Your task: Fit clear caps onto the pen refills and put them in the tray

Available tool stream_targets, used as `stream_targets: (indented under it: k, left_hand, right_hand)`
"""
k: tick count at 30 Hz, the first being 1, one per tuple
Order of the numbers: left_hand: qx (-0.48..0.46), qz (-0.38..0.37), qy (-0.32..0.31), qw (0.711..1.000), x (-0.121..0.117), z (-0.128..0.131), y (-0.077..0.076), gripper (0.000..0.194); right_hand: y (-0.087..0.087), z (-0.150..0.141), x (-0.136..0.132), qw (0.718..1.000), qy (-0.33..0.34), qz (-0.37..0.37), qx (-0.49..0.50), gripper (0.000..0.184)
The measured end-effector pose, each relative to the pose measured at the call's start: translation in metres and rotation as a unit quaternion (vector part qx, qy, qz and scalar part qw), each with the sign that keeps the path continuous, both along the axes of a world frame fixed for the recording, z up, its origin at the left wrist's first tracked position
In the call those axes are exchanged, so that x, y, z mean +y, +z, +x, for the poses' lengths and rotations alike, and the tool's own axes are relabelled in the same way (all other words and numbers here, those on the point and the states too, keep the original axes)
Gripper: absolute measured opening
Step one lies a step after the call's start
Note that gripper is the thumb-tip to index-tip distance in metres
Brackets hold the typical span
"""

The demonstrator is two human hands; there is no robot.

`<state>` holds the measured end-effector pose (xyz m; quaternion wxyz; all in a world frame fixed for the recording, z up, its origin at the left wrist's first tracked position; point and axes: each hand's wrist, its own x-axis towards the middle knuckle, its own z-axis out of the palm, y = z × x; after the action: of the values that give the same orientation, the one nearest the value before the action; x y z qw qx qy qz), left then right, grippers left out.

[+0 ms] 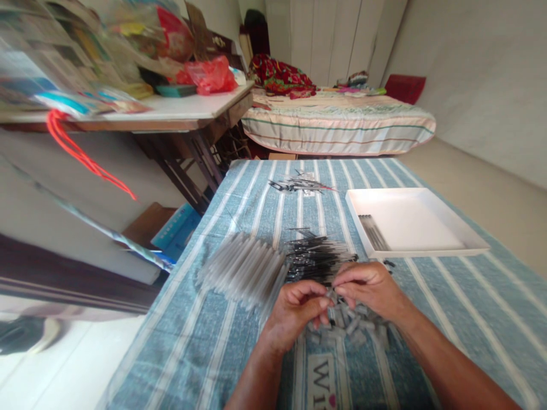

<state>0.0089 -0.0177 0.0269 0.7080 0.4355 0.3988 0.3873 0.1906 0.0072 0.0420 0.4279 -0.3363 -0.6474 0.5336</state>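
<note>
My left hand (297, 307) and my right hand (370, 287) meet over a heap of small grey caps (354, 329) on the blue striped cloth (213, 341). Both hands have their fingers curled and pinched together on a small grey piece between them; I cannot make out exactly what it is. Just beyond my fingers lies a pile of thin black pen refills (314, 256). To its left rests a row of clear pen barrels (245, 267).
A white tray (427, 228) with a few finished pens at its left side sits at the right. A smaller cluster of refills (299, 185) lies further back. A cluttered desk (171, 108) stands at left, a bed (342, 128) behind.
</note>
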Motion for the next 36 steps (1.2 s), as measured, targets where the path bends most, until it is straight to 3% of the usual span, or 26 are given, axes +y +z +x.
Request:
stream_targets:
  k: [7, 12, 15, 21, 25, 30, 36]
  left_hand:
    - [0.007, -0.01, -0.004, 1.0, 0.0, 0.001, 0.001, 0.02]
    - [0.027, -0.019, -0.034, 0.999, -0.001, 0.002, 0.006, 0.017]
    - [0.033, -0.013, -0.063, 0.997, 0.0, 0.002, 0.009, 0.016]
    - [0.058, -0.002, -0.093, 0.994, -0.001, -0.001, 0.01, 0.019]
    - [0.063, -0.008, -0.069, 0.996, 0.001, -0.002, 0.007, 0.023]
    - [0.061, -0.012, -0.056, 0.997, 0.004, -0.001, 0.004, 0.026]
    - [0.064, -0.011, -0.046, 0.997, 0.0, 0.0, 0.008, 0.026]
  right_hand:
    - [0.001, 0.001, 0.0, 0.999, 0.023, -0.006, -0.045, 0.012]
    - [0.018, 0.002, 0.004, 0.979, 0.063, 0.098, -0.168, 0.01]
    - [0.029, 0.003, 0.007, 0.962, 0.114, 0.113, -0.221, 0.013]
    - [0.034, -0.001, 0.01, 0.961, 0.142, 0.012, -0.237, 0.016]
    - [0.034, -0.004, 0.01, 0.964, 0.121, -0.048, -0.234, 0.016]
    - [0.034, -0.006, 0.01, 0.957, 0.053, 0.04, -0.282, 0.014]
    - [0.032, -0.005, 0.01, 0.934, 0.085, 0.093, -0.334, 0.014]
